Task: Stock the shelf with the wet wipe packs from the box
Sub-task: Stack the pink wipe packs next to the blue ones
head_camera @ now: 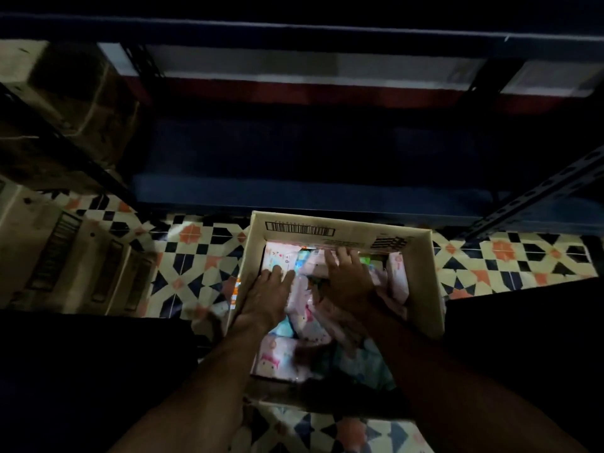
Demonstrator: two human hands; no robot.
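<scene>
Ahead of the fingers (281,273) of both hands, the far wall of the box (327,228) stands close and blocks a straight forward path. Wet wipe packs (304,308) crowd the space beneath and beside them, and the side walls close in left and right. Upward is open. Beyond the wall, the dark lower shelf (294,191) bay looks bare, with slotted uprights (536,194) at its sides.

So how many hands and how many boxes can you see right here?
Hands: 2, the left hand and the right hand, both down among the wet wipe packs
Open cardboard box: 1
Total: 3
</scene>
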